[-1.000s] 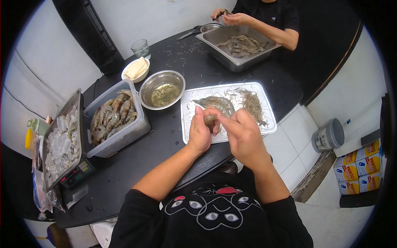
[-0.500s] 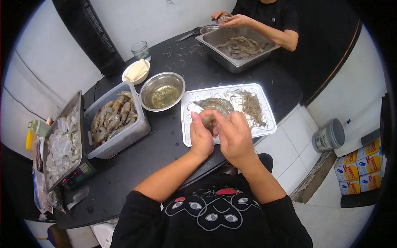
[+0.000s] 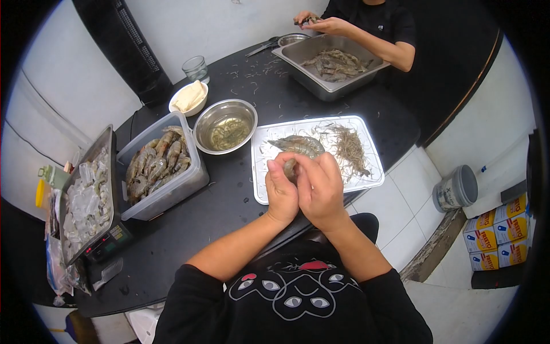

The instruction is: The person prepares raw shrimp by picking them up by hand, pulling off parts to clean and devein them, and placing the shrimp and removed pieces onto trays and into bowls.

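Observation:
Above the near edge of a white tray (image 3: 264,189), my left hand (image 3: 281,194) is wrapped round a shrimp (image 3: 291,170), mostly hidden by fingers. My right hand (image 3: 322,192) presses against the left one, its fingers closed on the same shrimp. Just beyond my hands, a larger grey shrimp (image 3: 301,144) lies on the tray. A pile of thin shrimp legs and feelers (image 3: 350,150) covers the tray's right part.
Left stand a steel bowl (image 3: 226,126), a plastic tub of shrimp (image 3: 197,178), a scale (image 3: 109,238) bearing ice, a white bowl (image 3: 188,98) and a glass (image 3: 196,69). Across the table (image 3: 166,264), a co-worker's hands (image 3: 321,23) hold a shrimp above a steel pan (image 3: 325,86).
My right hand has moved left and turned inward, closing against my left hand round the shrimp. The co-worker's hands have shifted slightly with their shrimp.

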Tool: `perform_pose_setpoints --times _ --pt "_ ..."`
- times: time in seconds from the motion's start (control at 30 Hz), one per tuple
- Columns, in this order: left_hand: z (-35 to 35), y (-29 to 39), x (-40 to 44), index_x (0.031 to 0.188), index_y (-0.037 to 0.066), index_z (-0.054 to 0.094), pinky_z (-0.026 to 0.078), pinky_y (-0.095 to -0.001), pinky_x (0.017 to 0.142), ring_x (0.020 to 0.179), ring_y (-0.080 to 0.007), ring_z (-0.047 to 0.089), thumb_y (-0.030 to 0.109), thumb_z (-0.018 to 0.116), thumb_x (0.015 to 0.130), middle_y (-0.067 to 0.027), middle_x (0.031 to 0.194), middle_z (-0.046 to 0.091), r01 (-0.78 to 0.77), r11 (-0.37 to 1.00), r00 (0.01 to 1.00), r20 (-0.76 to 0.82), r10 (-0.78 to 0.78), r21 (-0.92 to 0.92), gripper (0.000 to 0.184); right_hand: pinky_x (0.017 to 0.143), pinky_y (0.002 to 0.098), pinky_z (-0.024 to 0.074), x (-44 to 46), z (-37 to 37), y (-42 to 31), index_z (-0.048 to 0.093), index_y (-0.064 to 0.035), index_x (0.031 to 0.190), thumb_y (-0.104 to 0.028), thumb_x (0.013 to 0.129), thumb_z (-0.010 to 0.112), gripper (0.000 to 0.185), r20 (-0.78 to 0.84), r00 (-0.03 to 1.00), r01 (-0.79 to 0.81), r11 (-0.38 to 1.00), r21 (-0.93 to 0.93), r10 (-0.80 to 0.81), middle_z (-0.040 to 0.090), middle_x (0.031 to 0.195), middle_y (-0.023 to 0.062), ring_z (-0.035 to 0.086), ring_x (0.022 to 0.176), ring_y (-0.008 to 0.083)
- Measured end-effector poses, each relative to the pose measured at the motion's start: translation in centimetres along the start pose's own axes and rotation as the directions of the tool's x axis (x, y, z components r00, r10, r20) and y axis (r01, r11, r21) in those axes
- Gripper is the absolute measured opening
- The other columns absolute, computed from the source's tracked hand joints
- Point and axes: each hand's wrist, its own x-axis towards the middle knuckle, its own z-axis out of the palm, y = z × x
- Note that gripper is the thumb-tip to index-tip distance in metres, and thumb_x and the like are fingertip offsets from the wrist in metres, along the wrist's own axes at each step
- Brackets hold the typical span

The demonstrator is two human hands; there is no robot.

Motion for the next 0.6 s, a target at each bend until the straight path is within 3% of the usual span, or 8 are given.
perform_pose_setpoints --times 0.07,0.17,0.33,0.43,0.53,0.6 --pt "0.0 0.0 0.0 0.099 0.002 0.056 0.045 -0.0274 0.076 0.083 -0.0147 0.056 0.055 0.013 0.099 -0.0059 0.087 0.060 0.003 1.000 1.000 0.000 -0.003 -0.008 0.069 0.064 0.0369 0.0403 -0.1 0.3 0.0 0.064 -0.0038 0.101 0.005 0.076 0.055 0.028 -0.007 0.998 -0.064 0.996 0.066 0.064 0.045 0.076 0.0105 0.048 0.069 0.0270" --pt "-0.1 0.1 0.1 0.099 0.001 0.056 0.045 -0.0274 0.076 0.082 -0.0149 0.057 0.055 0.013 0.099 -0.0062 0.087 0.061 -0.004 1.000 1.000 0.004 0.004 0.017 0.069 0.057 0.0299 0.0428 0.0 0.4 0.2 0.063 0.0009 0.100 0.008 0.079 0.056 0.024 -0.017 0.998 -0.060 0.996 0.061 0.061 0.051 0.077 0.0112 0.053 0.065 0.0214" --pt "-0.1 -0.2 0.2 0.099 0.001 0.056 0.046 -0.0278 0.076 0.082 -0.0156 0.058 0.055 0.012 0.099 -0.0069 0.088 0.061 0.004 1.000 1.000 -0.017 -0.003 0.027 0.069 0.057 0.0274 0.0439 -0.1 0.6 0.3 0.063 0.0021 0.101 0.005 0.083 0.055 0.020 -0.002 0.988 -0.155 0.977 0.147 0.157 0.051 0.078 0.0091 0.054 0.065 0.0170" --pt "-0.4 -0.3 0.5 0.099 0.001 0.057 0.046 -0.0278 0.076 0.081 -0.0161 0.058 0.053 0.013 0.100 -0.0070 0.088 0.061 0.084 0.992 0.996 -0.006 -0.085 -0.095 0.068 0.059 0.0278 0.0437 -0.5 0.8 0.7 0.063 0.0014 0.101 0.003 0.083 0.056 0.019 0.067 0.940 -0.337 0.885 0.320 0.334 0.052 0.079 0.0089 0.054 0.068 0.0175" --pt "0.0 -0.6 1.0 0.095 0.004 0.057 0.035 -0.0228 0.048 0.054 -0.0091 0.044 0.053 0.015 0.100 -0.0020 0.069 0.053 0.090 0.937 0.996 0.016 -0.090 -0.338 0.065 0.060 0.0259 0.0436 -0.6 0.8 1.0 0.064 0.0017 0.100 0.001 0.084 0.057 0.018 0.137 0.887 -0.453 0.770 0.449 0.442 0.052 0.080 0.0068 0.054 0.069 0.0141" --pt "-0.2 -0.7 1.0 0.096 0.003 0.057 0.042 -0.0254 0.061 0.065 -0.0134 0.051 0.054 0.016 0.099 -0.0038 0.076 0.057 0.150 0.908 0.988 0.029 -0.151 -0.390 0.066 0.058 0.0236 0.0435 -0.5 0.6 1.1 0.064 0.0024 0.101 0.001 0.085 0.057 0.018 0.180 0.860 -0.495 0.696 0.520 0.477 0.052 0.080 0.0051 0.054 0.067 0.0109"
